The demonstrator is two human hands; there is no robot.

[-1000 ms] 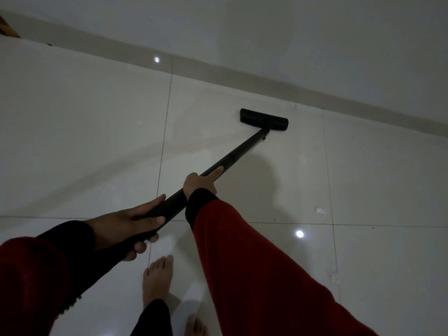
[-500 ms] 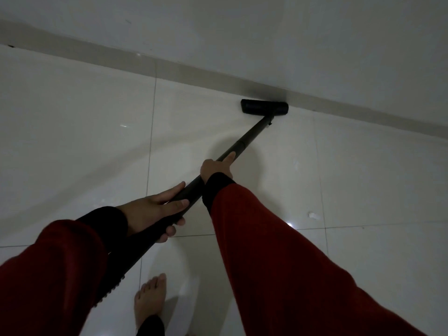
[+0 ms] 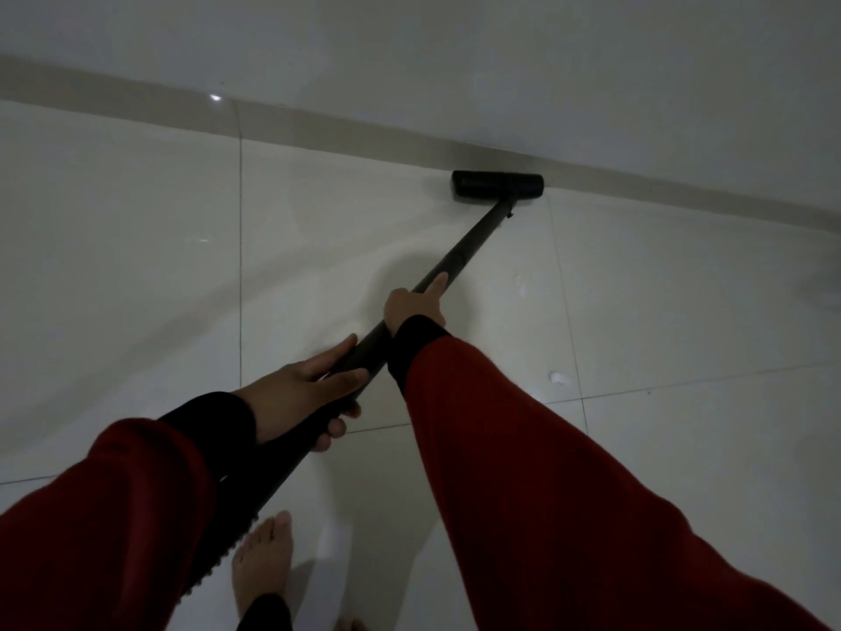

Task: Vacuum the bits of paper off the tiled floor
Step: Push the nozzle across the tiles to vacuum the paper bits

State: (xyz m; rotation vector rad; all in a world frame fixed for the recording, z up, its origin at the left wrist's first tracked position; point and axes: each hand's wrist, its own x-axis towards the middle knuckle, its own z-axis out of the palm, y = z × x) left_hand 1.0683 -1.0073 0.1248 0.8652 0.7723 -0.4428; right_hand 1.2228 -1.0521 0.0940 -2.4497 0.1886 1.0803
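A black vacuum wand [image 3: 473,245] runs from my hands up to its flat black floor head [image 3: 498,185], which rests on the pale tiled floor [image 3: 136,266] against the skirting. My left hand [image 3: 309,389] is wrapped around the lower wand. Higher up, my right hand [image 3: 416,302] grips the wand with its forefinger stretched along the tube. One white bit of paper [image 3: 559,378] lies on the tile to the right of my right forearm, near a grout line. A faint pale speck [image 3: 521,290] shows on the tile farther up.
A grey skirting strip [image 3: 318,125] and a white wall [image 3: 455,52] bound the floor at the far side. My bare left foot [image 3: 263,562] stands below the wand. Both sleeves are red with black cuffs. The room is dim.
The floor head has slid away from me until it sits against the skirting. Both hands kept their grip and moved forward with the wand.
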